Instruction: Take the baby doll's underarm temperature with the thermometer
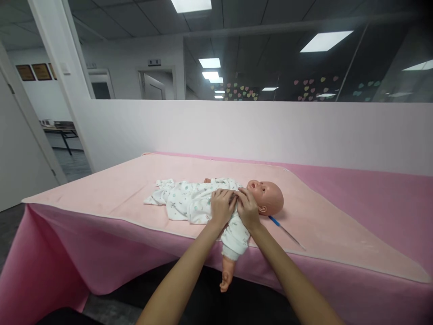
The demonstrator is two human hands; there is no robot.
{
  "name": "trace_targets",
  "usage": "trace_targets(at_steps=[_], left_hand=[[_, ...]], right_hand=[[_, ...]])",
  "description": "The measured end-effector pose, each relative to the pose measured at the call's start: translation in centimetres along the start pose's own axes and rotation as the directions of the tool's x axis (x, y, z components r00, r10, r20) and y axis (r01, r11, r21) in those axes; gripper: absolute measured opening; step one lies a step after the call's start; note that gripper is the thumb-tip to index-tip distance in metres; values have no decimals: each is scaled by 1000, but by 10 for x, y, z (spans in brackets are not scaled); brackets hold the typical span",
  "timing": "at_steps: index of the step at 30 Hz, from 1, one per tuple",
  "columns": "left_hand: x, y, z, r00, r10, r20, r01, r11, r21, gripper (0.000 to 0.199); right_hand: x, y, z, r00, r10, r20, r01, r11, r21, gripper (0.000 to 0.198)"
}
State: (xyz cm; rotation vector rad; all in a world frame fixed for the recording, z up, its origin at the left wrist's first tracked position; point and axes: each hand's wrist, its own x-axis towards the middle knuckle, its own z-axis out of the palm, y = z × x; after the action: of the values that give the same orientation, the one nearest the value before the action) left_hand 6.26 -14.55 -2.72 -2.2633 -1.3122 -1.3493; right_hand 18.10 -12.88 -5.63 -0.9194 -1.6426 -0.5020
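Note:
A baby doll [269, 197] lies on its back on the pink-covered table, its head to the right. It wears white printed clothes [191, 198], and one arm [228, 273] hangs over the table's front edge. Both my hands meet at the upper chest of the clothing, close to the neck. My left hand [222, 206] has its fingers curled down on the cloth. Beside it, my right hand [247, 207] is bent the same way, fingertips close to the left ones. What the fingertips pinch is too small to make out.
A thin rod with a blue handle [274, 221] lies on the peach mat [324, 234], right of the doll's head. Pink cloth [111, 253] drapes over the table's front. Behind stands a white half wall [304, 133] with a window above. A door [27, 149] is at the left.

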Motion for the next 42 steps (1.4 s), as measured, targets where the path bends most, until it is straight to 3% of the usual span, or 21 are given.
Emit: trace_targets(at_steps=[11,16,23,30,42], left_hand=[[0,0,1,999,-34,-4,33,999,-22,15],[-1,1,1,999,-39,2,39,999,-16,15],[-1,5,2,999,-40,6,41,999,-27,19],[-2,6,3,1000,-14,12,14,1000,25,21],[-1,2,1,999,-21,36,20,999,26,17]], right_hand=[[0,-1,7,999,41,20,-42,999,28,33],[0,0,-1,998,-8,65,9,1000,-4,31],[1,-2,-6,1000,-4,-24,1,994,-109,28],[2,-3,-6,1000,-11,-20,8,989,-145,29],[3,-4,-5,999,-19,-35,16,995,-94,26]])
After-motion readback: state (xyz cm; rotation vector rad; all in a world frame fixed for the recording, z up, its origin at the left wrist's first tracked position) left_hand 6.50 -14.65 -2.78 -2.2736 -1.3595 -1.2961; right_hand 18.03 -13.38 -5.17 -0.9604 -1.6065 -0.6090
